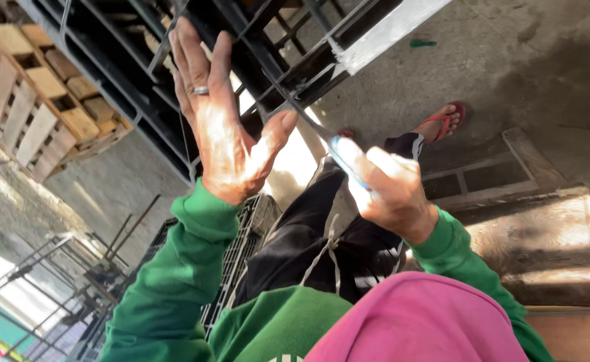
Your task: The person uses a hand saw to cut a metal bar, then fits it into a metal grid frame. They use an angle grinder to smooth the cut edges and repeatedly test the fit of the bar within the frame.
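My left hand is raised with fingers spread, a ring on one finger, palm close to a black metal frame; I cannot tell whether it touches the bars. My right hand grips the blue handle of a thin tool, likely a paintbrush, whose dark tip reaches the frame near my left thumb. Both arms wear green sleeves. My legs in dark trousers stretch out below, and one foot wears a red flip-flop.
A wooden pallet lies at upper left on the concrete ground. More black metal frames stand at lower left. A black plastic crate sits under my left arm. A wooden board lies at right.
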